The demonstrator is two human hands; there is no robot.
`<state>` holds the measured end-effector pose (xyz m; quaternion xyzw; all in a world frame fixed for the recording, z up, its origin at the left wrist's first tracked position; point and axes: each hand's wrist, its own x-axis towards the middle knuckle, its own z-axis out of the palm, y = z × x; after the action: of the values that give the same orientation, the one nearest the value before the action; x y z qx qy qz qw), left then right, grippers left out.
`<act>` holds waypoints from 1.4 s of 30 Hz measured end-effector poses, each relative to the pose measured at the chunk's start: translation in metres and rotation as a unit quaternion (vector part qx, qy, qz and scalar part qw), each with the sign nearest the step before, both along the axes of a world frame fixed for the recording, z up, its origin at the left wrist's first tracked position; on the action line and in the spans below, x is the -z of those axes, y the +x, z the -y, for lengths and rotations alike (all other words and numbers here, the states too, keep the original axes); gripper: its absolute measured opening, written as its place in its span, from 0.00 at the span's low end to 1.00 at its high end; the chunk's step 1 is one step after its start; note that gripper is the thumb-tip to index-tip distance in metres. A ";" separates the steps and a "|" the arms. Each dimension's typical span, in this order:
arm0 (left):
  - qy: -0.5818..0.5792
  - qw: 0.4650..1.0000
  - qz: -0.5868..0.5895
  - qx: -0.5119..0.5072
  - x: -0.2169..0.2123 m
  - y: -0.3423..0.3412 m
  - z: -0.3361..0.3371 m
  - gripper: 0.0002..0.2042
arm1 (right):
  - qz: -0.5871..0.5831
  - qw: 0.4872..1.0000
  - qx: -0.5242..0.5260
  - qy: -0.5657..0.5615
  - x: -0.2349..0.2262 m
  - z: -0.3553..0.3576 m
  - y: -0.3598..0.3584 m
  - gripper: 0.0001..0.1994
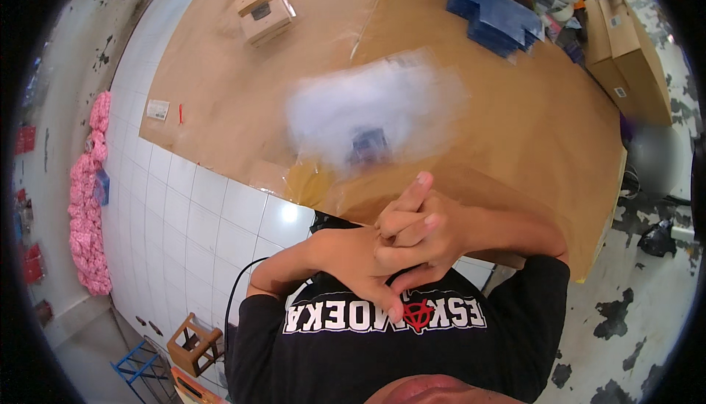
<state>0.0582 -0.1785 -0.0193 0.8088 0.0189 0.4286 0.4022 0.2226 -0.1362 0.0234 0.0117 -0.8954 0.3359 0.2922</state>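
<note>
My left hand (354,255) and my right hand (435,233) are clasped together in front of my black shirt, over the near edge of the table. Their fingers are interlaced and partly hide one another; I see no object between them. Just beyond the hands, on the brown-covered table (515,124), lies a blurred whitish heap (353,110) that looks like clear plastic. A small dark blue piece (369,143) shows at its near side. Beside that heap, close to the table edge, is a yellowish patch (309,183).
A small light-brown box (266,23) stands at the far left of the table. Blue flat sheets (494,18) are stacked at the far right, near a cardboard box (625,54). Pink bundles (88,220) line the left wall; a brown stool (195,344) stands on the floor.
</note>
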 end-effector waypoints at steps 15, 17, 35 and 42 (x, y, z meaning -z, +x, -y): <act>-0.118 0.845 -0.210 -0.477 -0.017 -0.072 -0.043 0.31 | 0.282 0.901 0.317 0.089 -0.004 -0.082 0.013 0.33; -0.064 0.813 -0.257 -0.519 -0.014 -0.074 -0.049 0.32 | 0.289 0.894 0.328 0.095 0.004 -0.091 0.021 0.34; 0.001 0.769 -0.317 -0.555 -0.008 -0.069 -0.057 0.23 | 0.211 0.910 0.353 0.048 0.018 -0.113 0.029 0.30; -0.017 0.773 -0.388 -0.501 -0.037 -0.073 -0.079 0.23 | 0.161 0.922 0.351 0.025 0.027 -0.117 0.032 0.24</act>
<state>-0.0151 -0.0997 0.0174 0.7755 0.5834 0.2186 0.1021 0.2547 -0.0190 -0.0034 -0.3499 -0.8852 0.1867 0.2433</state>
